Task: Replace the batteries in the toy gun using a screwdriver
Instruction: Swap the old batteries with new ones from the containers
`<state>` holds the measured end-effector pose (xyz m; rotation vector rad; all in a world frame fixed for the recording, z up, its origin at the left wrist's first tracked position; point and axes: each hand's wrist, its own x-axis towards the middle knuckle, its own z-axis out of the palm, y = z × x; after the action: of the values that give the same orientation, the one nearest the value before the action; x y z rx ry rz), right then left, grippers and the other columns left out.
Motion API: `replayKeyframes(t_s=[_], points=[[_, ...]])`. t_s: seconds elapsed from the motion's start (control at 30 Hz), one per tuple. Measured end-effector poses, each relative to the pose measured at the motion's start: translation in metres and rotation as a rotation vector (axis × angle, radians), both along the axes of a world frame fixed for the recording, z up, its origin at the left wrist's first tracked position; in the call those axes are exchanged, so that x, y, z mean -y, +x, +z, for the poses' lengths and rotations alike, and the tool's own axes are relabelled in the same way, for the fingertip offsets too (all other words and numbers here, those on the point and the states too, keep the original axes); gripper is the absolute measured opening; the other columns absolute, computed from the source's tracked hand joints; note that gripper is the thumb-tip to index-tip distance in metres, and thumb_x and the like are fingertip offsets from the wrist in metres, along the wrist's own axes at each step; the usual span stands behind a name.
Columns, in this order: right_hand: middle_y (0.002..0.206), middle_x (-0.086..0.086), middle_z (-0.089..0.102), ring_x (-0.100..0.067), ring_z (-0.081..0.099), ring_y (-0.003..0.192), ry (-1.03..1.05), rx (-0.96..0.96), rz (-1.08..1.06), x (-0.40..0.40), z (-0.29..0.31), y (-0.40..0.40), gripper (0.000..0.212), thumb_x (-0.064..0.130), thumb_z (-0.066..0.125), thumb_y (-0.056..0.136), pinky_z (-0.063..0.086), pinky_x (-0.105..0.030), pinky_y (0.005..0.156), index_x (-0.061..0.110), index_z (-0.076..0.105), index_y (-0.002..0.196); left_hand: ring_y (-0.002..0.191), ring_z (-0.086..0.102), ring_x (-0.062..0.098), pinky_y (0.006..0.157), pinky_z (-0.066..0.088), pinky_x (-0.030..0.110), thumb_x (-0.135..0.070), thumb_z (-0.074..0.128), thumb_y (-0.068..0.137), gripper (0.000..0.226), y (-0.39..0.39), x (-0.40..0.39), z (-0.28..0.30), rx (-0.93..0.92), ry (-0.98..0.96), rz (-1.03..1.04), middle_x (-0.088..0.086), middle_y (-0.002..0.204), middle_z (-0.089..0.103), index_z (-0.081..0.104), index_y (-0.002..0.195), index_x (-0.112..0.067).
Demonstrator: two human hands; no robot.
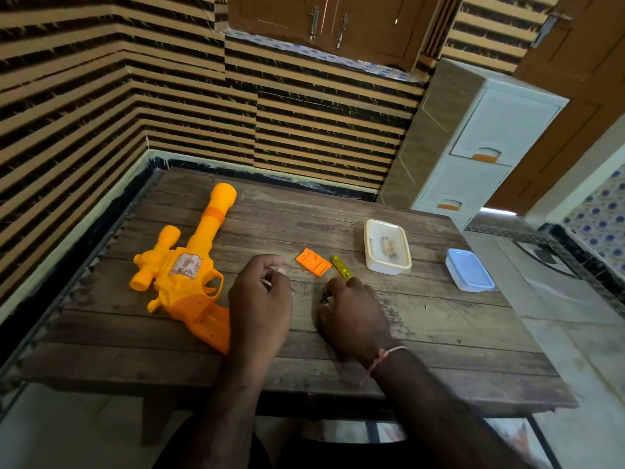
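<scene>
The orange toy gun [184, 265] lies flat on the left part of the wooden table [439, 350], its barrel pointing away toward the striped wall and its grip toward the person. The lower end of the grip is partly hidden behind the left hand [260, 302]. That hand hovers just right of the gun with its fingers curled inward, thumb and forefinger drawn close together; whether something tiny sits between them cannot be told.

Just beyond the hands lies a small orange battery cover [313, 262], flat on the wood and apart from the gun. Beside it, touching or nearly so, runs the yellow handle of the screwdriver [341, 268]. The right hand [355, 316] grips this tool, fingers wrapped round its lower part, so that the shaft and tip are hidden under the hand. A thin thread band circles the right wrist.

Farther right stands an open, clear container [387, 247] with a few small items inside, too blurred to name. Well apart from it, near the table's right edge, rests a blue lid [470, 269].
</scene>
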<state>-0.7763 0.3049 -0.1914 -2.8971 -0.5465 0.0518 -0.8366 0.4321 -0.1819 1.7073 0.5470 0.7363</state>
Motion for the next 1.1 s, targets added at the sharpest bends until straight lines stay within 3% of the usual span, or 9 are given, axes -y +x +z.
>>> replayKeyframes(t_s=[0.13,0.4,0.53,0.63,0.7,0.77,0.87,1.0,1.1], points=[[0.122,-0.017,0.051,-0.037,0.048,0.110,-0.208,0.129,0.035,-0.011,-0.008,-0.004,0.033,0.028,0.033,0.096,0.048,-0.046,0.084,0.015,0.044,0.125,0.079,0.059,0.013,0.068,0.042,0.018,-0.005,0.059,0.090,0.021,-0.001,-0.007,-0.001,0.026,-0.012,0.019,-0.008,0.082,0.063,0.062,0.092,-0.025],[0.115,-0.017,0.056,-0.036,0.060,0.098,-0.119,0.091,-0.004,-0.013,-0.006,0.005,0.026,0.027,0.031,0.100,0.049,-0.042,0.076,0.013,0.043,0.119,0.078,0.059,0.014,0.063,0.041,0.020,-0.005,0.058,0.091,0.018,-0.004,-0.017,0.000,0.016,-0.050,0.052,-0.005,0.083,0.063,0.064,0.095,-0.022],[0.107,-0.014,0.064,-0.036,0.065,0.094,-0.033,0.063,-0.013,-0.012,-0.004,0.009,0.023,0.026,0.035,0.099,0.050,-0.040,0.074,0.015,0.041,0.118,0.076,0.058,0.017,0.062,0.041,0.028,-0.007,0.057,0.091,0.017,-0.006,-0.010,0.001,0.006,-0.034,0.024,-0.007,0.083,0.062,0.064,0.097,-0.022],[0.105,-0.012,0.066,-0.035,0.065,0.094,0.094,-0.002,-0.029,-0.007,-0.002,0.008,0.042,0.028,0.040,0.096,0.047,-0.038,0.073,0.015,0.032,0.136,0.076,0.058,0.018,0.062,0.041,0.028,-0.005,0.057,0.091,0.021,-0.009,-0.009,0.000,0.000,-0.018,0.016,-0.005,0.086,0.063,0.064,0.096,-0.025],[0.096,-0.012,0.066,-0.033,0.063,0.087,0.280,-0.034,-0.060,0.003,0.002,0.006,0.035,0.027,0.048,0.092,0.042,-0.033,0.067,0.013,0.041,0.125,0.070,0.057,0.014,0.057,0.040,0.024,-0.004,0.057,0.091,0.024,-0.010,-0.009,0.001,-0.008,-0.016,0.018,-0.005,0.084,0.063,0.064,0.095,-0.026],[0.089,-0.010,0.063,-0.032,0.060,0.082,0.480,-0.068,-0.174,0.018,0.007,0.012,0.015,0.019,0.055,0.089,0.039,-0.030,0.065,0.015,0.046,0.100,0.061,0.055,0.006,0.051,0.039,0.017,-0.003,0.057,0.090,0.024,-0.011,-0.010,0.001,-0.017,-0.012,0.027,-0.005,0.082,0.064,0.065,0.094,-0.025],[0.099,-0.012,0.066,-0.026,0.059,0.085,0.630,-0.043,-0.412,0.063,0.012,0.045,0.013,0.014,0.059,0.090,0.040,-0.026,0.072,0.016,0.056,0.102,0.062,0.055,0.006,0.053,0.039,0.020,-0.003,0.058,0.089,0.021,-0.005,-0.006,-0.002,-0.037,0.011,0.030,0.000,0.081,0.065,0.067,0.095,-0.021],[0.103,-0.020,0.068,-0.037,0.062,0.099,0.503,0.184,-0.611,0.137,0.024,0.084,0.028,0.029,0.065,0.089,0.040,-0.031,0.077,0.002,0.066,0.098,0.074,0.059,0.010,0.061,0.040,0.019,-0.003,0.059,0.088,0.019,0.006,0.000,-0.002,-0.029,0.014,0.022,-0.003,0.079,0.064,0.066,0.092,-0.020],[0.118,-0.024,0.063,-0.041,0.057,0.111,0.439,0.130,-0.809,0.178,0.024,0.106,0.046,0.038,0.067,0.087,0.046,-0.039,0.091,0.001,0.060,0.114,0.074,0.060,0.014,0.062,0.042,0.024,-0.003,0.060,0.089,0.021,0.012,0.005,-0.005,-0.025,0.025,0.007,-0.005,0.078,0.063,0.064,0.090,-0.024]])
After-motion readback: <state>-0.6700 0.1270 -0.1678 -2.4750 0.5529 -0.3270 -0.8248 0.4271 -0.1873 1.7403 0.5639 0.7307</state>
